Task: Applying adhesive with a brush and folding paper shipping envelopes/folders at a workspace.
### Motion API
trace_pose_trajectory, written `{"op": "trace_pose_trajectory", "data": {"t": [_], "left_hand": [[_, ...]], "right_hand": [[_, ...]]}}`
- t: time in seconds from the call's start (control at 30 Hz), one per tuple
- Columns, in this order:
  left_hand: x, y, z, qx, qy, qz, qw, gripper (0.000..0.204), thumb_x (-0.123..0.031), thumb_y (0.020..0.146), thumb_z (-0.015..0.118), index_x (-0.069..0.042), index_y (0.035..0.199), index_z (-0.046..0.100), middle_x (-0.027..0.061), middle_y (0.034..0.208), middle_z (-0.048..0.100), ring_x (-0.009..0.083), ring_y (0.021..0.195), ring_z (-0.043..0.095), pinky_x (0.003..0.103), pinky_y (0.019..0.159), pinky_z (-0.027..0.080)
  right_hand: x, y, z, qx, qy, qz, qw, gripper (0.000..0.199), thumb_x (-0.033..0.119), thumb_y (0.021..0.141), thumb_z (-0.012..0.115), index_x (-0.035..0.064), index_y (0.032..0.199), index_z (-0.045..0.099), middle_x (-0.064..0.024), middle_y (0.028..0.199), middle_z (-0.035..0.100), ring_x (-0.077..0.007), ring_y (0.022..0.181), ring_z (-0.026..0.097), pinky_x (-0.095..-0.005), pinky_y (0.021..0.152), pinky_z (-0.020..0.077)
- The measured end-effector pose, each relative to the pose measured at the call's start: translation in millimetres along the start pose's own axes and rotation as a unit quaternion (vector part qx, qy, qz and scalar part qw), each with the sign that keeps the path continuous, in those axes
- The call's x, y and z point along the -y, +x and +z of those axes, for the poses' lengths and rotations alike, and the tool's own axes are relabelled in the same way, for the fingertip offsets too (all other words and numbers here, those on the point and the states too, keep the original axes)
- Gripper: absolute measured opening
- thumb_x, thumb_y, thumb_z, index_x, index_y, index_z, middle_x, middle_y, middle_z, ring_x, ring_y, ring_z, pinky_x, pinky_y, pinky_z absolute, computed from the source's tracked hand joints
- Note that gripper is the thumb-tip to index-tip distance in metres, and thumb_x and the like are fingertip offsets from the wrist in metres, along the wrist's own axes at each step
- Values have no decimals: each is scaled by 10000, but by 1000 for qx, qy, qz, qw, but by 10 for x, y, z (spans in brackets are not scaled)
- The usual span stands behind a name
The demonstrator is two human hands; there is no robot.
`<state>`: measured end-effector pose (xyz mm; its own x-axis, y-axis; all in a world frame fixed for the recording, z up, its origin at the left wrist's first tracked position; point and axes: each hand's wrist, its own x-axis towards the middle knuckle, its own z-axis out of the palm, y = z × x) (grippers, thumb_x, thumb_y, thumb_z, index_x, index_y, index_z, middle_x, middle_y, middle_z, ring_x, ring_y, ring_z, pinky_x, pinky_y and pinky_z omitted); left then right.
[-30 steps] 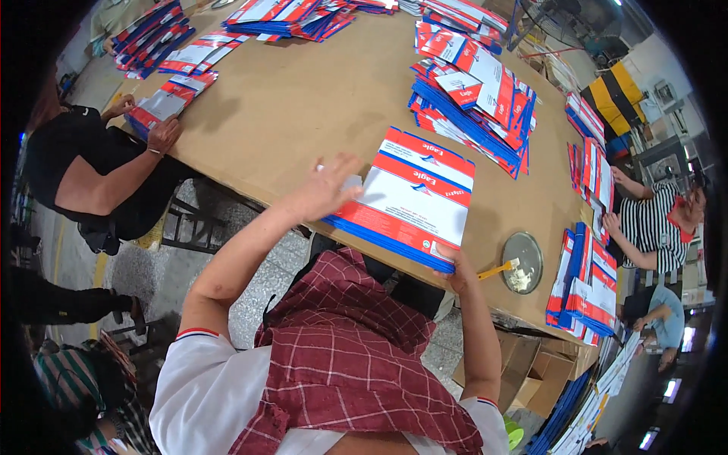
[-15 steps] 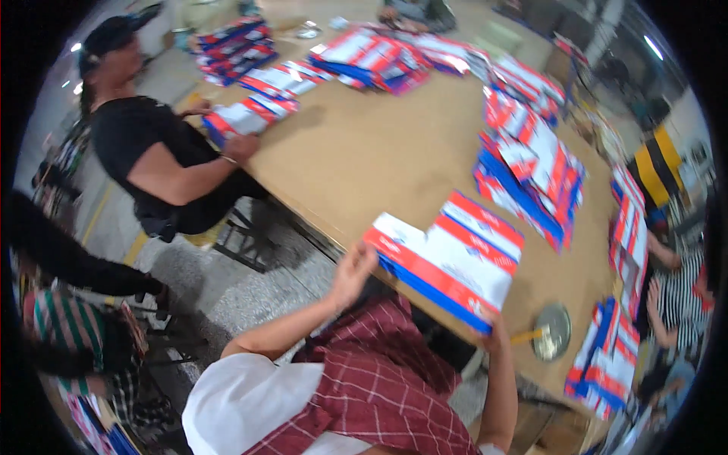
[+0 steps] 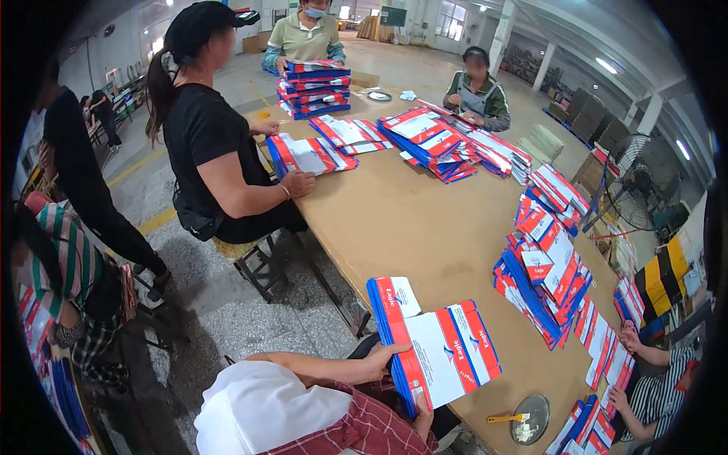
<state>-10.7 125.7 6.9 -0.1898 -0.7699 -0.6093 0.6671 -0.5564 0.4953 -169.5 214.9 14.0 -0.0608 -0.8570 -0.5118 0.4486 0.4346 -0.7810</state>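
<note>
Both my hands grip a stack of flat red, white and blue printed cartons [image 3: 447, 360] at the near edge of the table [image 3: 409, 216]. My left hand [image 3: 384, 361] closes on the stack's near left side, thumb on top and the fingers hidden beneath. At the near corner my right hand [image 3: 423, 417] holds the same stack, with its fingers partly hidden. Close to my right lies a round dish [image 3: 537, 426] of pale paste with a yellow-handled spatula [image 3: 506, 418].
Piles of similar cartons [image 3: 550, 265] line the right side, and more cartons [image 3: 428, 136] lie at the far end. A person in black [image 3: 220, 152] sits at the left, handling cartons. Several co-workers stand or sit around, one in a striped top [image 3: 660, 390] at the right.
The view has tilted up, bringing more of the far room into sight. The carton stack has turned, and my hands have come closer together along its near side.
</note>
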Motion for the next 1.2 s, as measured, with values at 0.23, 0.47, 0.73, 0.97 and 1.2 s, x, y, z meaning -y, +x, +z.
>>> {"op": "trace_pose_trajectory", "data": {"t": [0.23, 0.47, 0.73, 0.97, 1.2], "left_hand": [[-87, 20, 121, 53, 10, 154, 987, 531, -140, 711, 687, -21, 1167, 443, 119, 1078, 573, 230, 947, 580, 362, 832, 477], [-584, -271, 248, 147, 31, 64, 987, 580, -182, 722, 684, -15, 1204, 409, 131, 1103, 550, 239, 994, 556, 383, 869, 459], [-668, -278, 95, 186, 28, 23, 982, 586, -252, 743, 680, -16, 1208, 412, 121, 1133, 548, 213, 1003, 561, 374, 885, 454], [-772, -263, 92, 206, -3, 10, 978, 564, -264, 753, 670, -14, 1197, 428, 134, 1118, 554, 225, 999, 564, 378, 894, 447], [-681, -11, -66, 158, -15, 27, 987, 529, -253, 736, 687, 1, 1150, 476, 142, 1082, 575, 236, 957, 582, 377, 853, 471]], "right_hand": [[-7, 68, -155, 123, 97, -37, 987, 490, 199, 799, 550, -12, 1215, 403, -129, 1142, 503, -243, 1027, 511, -414, 803, 447], [361, -64, -59, 134, 289, 24, 948, 581, 115, 779, 561, -20, 1284, 307, -169, 1184, 477, -294, 1078, 488, -428, 909, 396], [565, -247, 155, 88, 12, -49, 995, 637, 64, 694, 635, -19, 1263, 360, -138, 1166, 476, -251, 1052, 478, -367, 907, 359], [391, -130, 164, 150, -2, -138, 979, 602, 27, 716, 610, -24, 1261, 360, -134, 1162, 476, -254, 1046, 478, -361, 913, 361], [79, 286, -15, 151, 97, -9, 984, 520, 76, 748, 603, -7, 1220, 402, -117, 1096, 523, -232, 972, 527, -348, 816, 433]]}}
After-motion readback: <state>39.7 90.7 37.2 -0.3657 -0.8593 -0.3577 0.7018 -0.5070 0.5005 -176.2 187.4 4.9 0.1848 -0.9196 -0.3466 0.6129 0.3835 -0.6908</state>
